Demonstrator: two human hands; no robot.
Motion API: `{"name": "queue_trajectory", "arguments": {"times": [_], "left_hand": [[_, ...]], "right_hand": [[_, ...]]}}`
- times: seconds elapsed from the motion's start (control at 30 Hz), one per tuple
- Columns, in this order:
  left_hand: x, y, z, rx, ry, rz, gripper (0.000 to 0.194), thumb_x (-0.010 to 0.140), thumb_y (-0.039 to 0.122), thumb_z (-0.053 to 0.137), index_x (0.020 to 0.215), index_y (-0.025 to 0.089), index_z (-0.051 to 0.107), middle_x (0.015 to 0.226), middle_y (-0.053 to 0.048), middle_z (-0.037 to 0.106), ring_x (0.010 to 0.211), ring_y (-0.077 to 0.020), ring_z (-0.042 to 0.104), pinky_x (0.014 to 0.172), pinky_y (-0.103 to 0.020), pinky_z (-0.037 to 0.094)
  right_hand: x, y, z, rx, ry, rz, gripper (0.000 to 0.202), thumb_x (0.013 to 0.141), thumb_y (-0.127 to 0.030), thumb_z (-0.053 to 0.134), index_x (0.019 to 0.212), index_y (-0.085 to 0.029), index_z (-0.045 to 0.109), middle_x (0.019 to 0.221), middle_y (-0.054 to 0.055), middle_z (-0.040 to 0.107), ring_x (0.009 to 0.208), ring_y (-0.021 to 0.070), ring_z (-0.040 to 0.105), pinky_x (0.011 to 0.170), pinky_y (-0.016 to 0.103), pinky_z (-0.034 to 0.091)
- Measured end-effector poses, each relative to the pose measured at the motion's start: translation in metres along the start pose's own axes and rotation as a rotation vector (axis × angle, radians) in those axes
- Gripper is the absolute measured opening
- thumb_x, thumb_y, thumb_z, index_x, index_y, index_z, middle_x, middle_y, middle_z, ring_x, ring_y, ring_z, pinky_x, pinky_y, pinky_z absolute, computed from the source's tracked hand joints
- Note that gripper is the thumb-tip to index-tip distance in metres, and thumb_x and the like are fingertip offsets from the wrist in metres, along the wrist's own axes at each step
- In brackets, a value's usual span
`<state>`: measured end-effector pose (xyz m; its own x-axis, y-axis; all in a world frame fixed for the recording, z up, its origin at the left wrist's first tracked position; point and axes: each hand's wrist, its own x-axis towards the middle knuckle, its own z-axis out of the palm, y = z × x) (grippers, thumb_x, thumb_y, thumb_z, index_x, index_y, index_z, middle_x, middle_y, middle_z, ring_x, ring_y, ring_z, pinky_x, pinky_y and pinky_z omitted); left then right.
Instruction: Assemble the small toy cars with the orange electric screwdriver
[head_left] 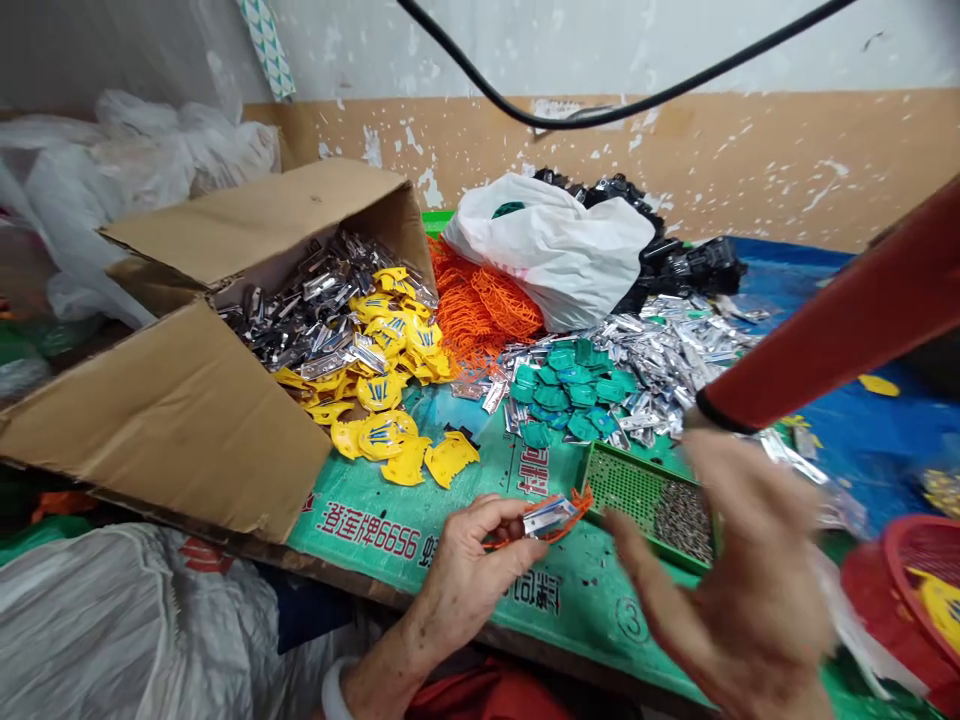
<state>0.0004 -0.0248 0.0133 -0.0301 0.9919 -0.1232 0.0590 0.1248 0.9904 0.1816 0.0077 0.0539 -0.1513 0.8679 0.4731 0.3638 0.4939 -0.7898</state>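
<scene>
My left hand (480,560) pinches a small silver metal piece (550,515) with a bluish strip, between thumb and fingers. Orange cord (579,503) loops around this piece. My right hand (739,590) is smeared by motion at the lower right, thumb held away from the palm. Just above its fingers is the end of a thick red tube (832,320) with a black ring; whether the hand touches it I cannot tell. Beside the metal piece lies a green tray (619,485) holding many tiny metal parts (684,518).
A tipped cardboard box (172,420) spills metal pieces and yellow plastic parts (386,435). Behind are orange netting (487,310), a white bag (555,240), teal parts (570,390) and silver pieces (675,340). A red basket (874,590) stands right; a black cable (480,75) hangs above.
</scene>
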Motion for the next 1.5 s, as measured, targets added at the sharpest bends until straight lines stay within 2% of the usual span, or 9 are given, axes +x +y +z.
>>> {"name": "queue_trajectory", "arguments": {"times": [0.07,0.17,0.37,0.47,0.67,0.97,1.2,1.33,1.5], "left_hand": [[-0.001,0.001,-0.003,-0.055,-0.039,-0.040,0.017,0.070,0.020,0.069,0.086,0.018,0.075,0.068,0.001,0.056,0.064,-0.0116,0.048,0.061,-0.023,0.038],[-0.002,0.001,-0.011,-0.238,-0.130,-0.140,0.017,0.072,0.025,0.069,0.085,0.015,0.074,0.069,-0.001,0.062,0.062,-0.0111,0.051,0.060,-0.023,0.038],[-0.002,-0.006,-0.029,-0.780,0.068,-0.104,0.044,0.065,0.034,0.078,0.106,0.019,0.068,0.098,-0.006,0.070,0.091,-0.0185,0.063,0.081,-0.028,0.046],[-0.006,-0.014,-0.030,-0.858,0.077,-0.115,0.041,0.068,0.028,0.077,0.107,0.018,0.067,0.107,-0.008,0.070,0.099,-0.0200,0.063,0.087,-0.029,0.046],[-0.012,-0.022,-0.040,-0.861,0.304,-0.203,0.027,0.069,0.019,0.077,0.095,0.014,0.072,0.098,-0.006,0.073,0.082,-0.0147,0.066,0.076,-0.023,0.052],[-0.013,-0.018,-0.060,-0.834,0.272,-0.221,0.024,0.069,0.013,0.073,0.093,0.012,0.073,0.089,-0.006,0.074,0.075,-0.0124,0.066,0.073,-0.021,0.052],[-0.012,-0.017,-0.057,-0.812,0.272,-0.237,0.025,0.065,0.009,0.068,0.090,0.010,0.072,0.084,-0.006,0.073,0.068,-0.0117,0.062,0.067,-0.022,0.051],[-0.009,-0.016,-0.053,-0.787,0.241,-0.229,0.026,0.068,0.011,0.066,0.093,0.009,0.071,0.089,-0.009,0.072,0.070,-0.0132,0.062,0.068,-0.024,0.051],[-0.003,-0.013,-0.045,-0.740,0.223,-0.169,0.028,0.074,0.011,0.061,0.101,0.011,0.070,0.094,-0.008,0.072,0.073,-0.0133,0.062,0.070,-0.023,0.049]], "right_hand": [[-0.005,0.006,0.003,-0.071,-0.409,-0.064,0.070,0.071,-0.013,0.070,0.132,-0.038,0.047,0.133,0.004,0.046,0.126,0.0313,0.039,0.102,0.051,0.040],[-0.002,0.017,0.012,-0.045,-0.710,0.047,0.051,0.076,-0.016,0.065,0.124,-0.030,0.056,0.113,0.007,0.060,0.103,0.0251,0.058,0.087,0.045,0.051],[-0.003,0.023,0.049,0.566,-0.562,0.670,0.042,0.073,-0.034,0.072,0.110,-0.018,0.061,0.102,0.007,0.067,0.086,0.0201,0.065,0.073,0.034,0.055],[-0.005,0.016,0.068,0.650,-0.534,0.771,0.042,0.070,-0.037,0.073,0.104,-0.016,0.062,0.097,0.007,0.068,0.080,0.0183,0.066,0.067,0.029,0.054],[0.026,0.026,0.091,-0.065,-0.627,0.112,0.036,0.096,-0.030,0.034,0.117,-0.013,0.058,0.103,0.012,0.067,0.085,0.0182,0.066,0.071,0.034,0.055],[0.039,0.043,0.139,-0.410,-0.876,-0.404,0.018,0.086,-0.013,0.049,0.094,-0.014,0.065,0.097,0.014,0.064,0.096,0.0276,0.055,0.078,0.040,0.048],[0.041,0.062,0.143,-0.374,-0.762,-0.415,0.015,0.084,-0.009,0.049,0.080,-0.016,0.062,0.084,0.011,0.063,0.083,0.0223,0.056,0.071,0.032,0.048],[0.044,0.058,0.126,-0.284,-0.515,-0.284,0.029,0.086,-0.010,0.039,0.109,-0.017,0.056,0.084,0.007,0.061,0.074,0.0172,0.056,0.067,0.031,0.049],[0.038,0.022,0.098,0.459,-0.228,0.429,0.050,0.073,-0.023,0.062,0.123,-0.023,0.052,0.070,-0.003,0.056,0.059,0.0115,0.055,0.056,0.026,0.049]]}}
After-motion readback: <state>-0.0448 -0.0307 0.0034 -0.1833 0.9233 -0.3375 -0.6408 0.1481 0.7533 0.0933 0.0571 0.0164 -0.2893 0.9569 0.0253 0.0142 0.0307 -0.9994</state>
